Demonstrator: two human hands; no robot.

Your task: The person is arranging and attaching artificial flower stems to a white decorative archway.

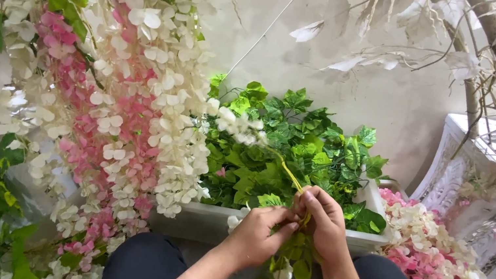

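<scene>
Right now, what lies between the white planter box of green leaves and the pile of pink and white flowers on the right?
In the head view, nothing separate: the pile of pink and white flowers sits right against the white planter box rim.

— What's this person wearing?

— Dark navy trousers (pixel 141 269), plain, no pattern that I can make out, covering both knees.

— Any sleeves?

— None in sight; both forearms are bare from the bottom edge of the view up to the wrists.

— Gloves, rings, a watch?

— The left hand (pixel 256 234) and the right hand (pixel 324 221) are both bare; I see no jewellery on either.
</scene>
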